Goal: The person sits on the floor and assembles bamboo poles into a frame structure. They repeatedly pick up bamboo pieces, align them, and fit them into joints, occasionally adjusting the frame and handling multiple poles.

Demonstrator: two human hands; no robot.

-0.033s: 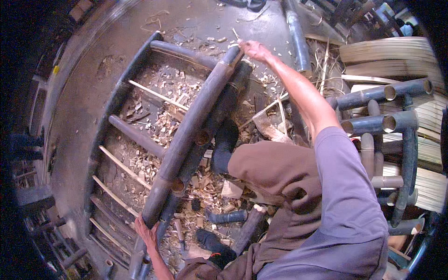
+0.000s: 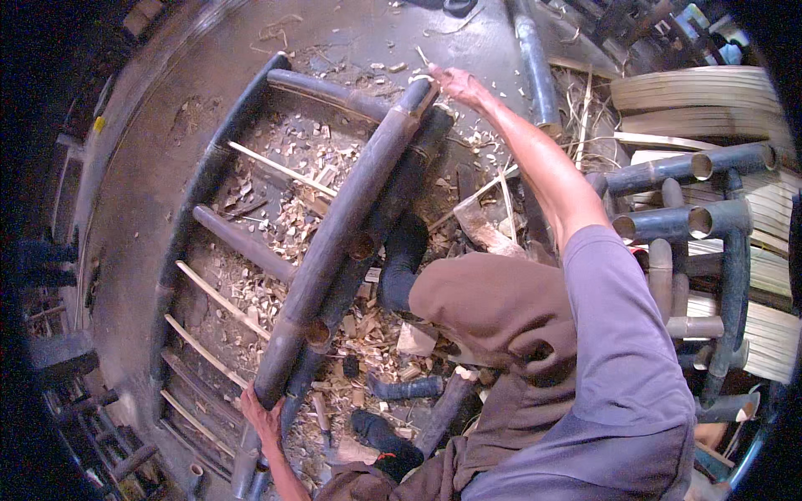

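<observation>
A thick dark bamboo pole point(image 2: 334, 234) slants across the middle, from the lower left up to the top centre. My left hand point(image 2: 264, 417) is wrapped around its near part. Beside the pole's far end, my right hand point(image 2: 458, 87) is closed, with the tip of a thin pale stick point(image 2: 423, 56) sticking out past the fingers. The rest of that stick is hidden by the hand. Dark crossbars point(image 2: 242, 242) and thin pale rods point(image 2: 221, 298) run from the pole toward a curved dark side rail point(image 2: 188, 217), like a ladder-shaped frame.
Wood chips point(image 2: 259, 305) litter the floor around the frame and my feet. A chisel-like tool point(image 2: 322, 415) stands near my left arm. At the right are stacked pale bamboo slats point(image 2: 693, 88) and a dark bamboo frame point(image 2: 660, 221). Another pole point(image 2: 536, 71) lies at the top.
</observation>
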